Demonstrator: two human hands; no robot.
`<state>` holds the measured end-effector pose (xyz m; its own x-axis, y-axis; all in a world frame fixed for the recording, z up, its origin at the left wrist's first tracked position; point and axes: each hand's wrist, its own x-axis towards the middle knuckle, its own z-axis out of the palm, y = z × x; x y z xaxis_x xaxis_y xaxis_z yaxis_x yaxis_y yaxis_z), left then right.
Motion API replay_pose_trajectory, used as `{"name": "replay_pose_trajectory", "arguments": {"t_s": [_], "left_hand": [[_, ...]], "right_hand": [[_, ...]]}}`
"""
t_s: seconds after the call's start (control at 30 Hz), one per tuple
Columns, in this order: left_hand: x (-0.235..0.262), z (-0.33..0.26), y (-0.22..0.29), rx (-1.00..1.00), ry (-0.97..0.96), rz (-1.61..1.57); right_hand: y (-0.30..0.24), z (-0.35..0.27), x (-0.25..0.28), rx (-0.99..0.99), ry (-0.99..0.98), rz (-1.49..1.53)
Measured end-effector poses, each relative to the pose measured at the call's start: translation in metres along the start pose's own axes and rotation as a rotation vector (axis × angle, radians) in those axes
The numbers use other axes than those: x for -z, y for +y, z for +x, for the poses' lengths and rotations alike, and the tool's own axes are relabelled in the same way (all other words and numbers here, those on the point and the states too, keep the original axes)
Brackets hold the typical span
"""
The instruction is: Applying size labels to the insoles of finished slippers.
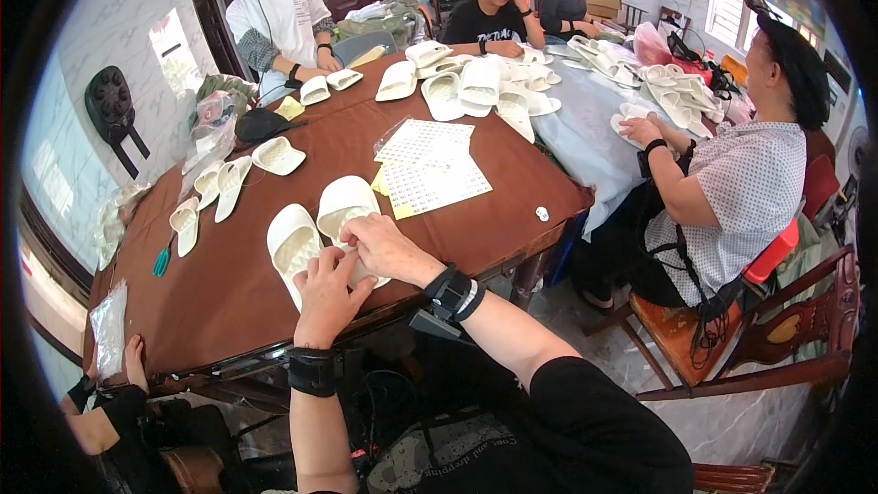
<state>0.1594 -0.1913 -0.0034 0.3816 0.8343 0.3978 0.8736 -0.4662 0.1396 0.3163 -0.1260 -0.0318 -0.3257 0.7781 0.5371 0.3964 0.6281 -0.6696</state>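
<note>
Two cream slippers lie side by side in front of me on the brown-covered table, the left slipper (294,247) and the right slipper (344,198), toes pointing away. My left hand (331,297) is over the heel end between them, fingers bent together. From the right, my right hand (391,247) meets it above the right slipper's footbed, thumb and fingertips pinched. Anything between the fingertips is too small or hidden to name. Beyond the slippers lie white label sheets (437,185) with rows of small print, a yellow edge showing under them.
More slippers (233,185) lie on the table's left, near a teal tassel-like item (163,261) and a clear plastic bag (108,329). A slipper pile (476,82) stands at the far side. Co-workers sit around, one on a wooden chair (700,329) at right. A small white roundish item (541,213) sits near the table's right edge.
</note>
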Motion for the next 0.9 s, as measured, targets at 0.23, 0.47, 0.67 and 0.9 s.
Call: {"name": "replay_pose_trajectory", "arguments": {"t_s": [0.23, 0.47, 0.67, 0.9], "left_hand": [[-0.002, 0.000, -0.002, -0.005, 0.021, 0.002], [-0.002, 0.003, -0.002, -0.006, 0.004, -0.016], [0.000, 0.001, -0.001, 0.004, 0.001, -0.012], [-0.007, -0.003, -0.004, -0.025, 0.061, -0.031]], "right_hand": [[0.002, 0.000, -0.002, 0.016, -0.001, -0.002], [0.001, 0.000, -0.002, 0.042, 0.052, -0.027], [-0.002, -0.001, -0.004, 0.053, 0.054, -0.032], [0.010, 0.002, -0.008, 0.120, 0.140, 0.087]]}}
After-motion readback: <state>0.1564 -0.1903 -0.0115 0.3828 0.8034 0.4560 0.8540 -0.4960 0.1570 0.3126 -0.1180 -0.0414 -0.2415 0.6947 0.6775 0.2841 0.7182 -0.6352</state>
